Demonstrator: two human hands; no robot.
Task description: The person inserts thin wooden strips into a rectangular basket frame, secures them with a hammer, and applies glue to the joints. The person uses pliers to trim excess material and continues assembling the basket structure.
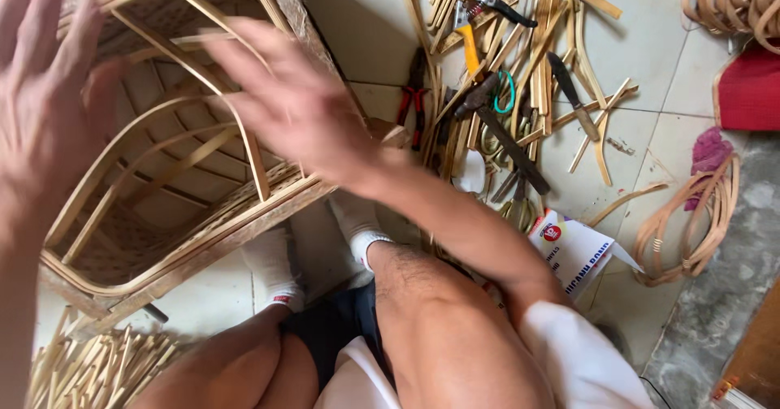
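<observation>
A large woven bamboo basket frame with bent strips lies on the tiled floor in front of my legs. My left hand hovers over its left side, fingers spread, holding nothing. My right hand is above the basket's right rim, blurred, fingers apart and empty. Neither hand clearly touches the basket.
Right of the basket lies a heap of bamboo strips with red-handled pliers, yellow-handled shears, a knife. A white paper bag, rattan coils and short bamboo sticks lie nearby. Red cloth at right.
</observation>
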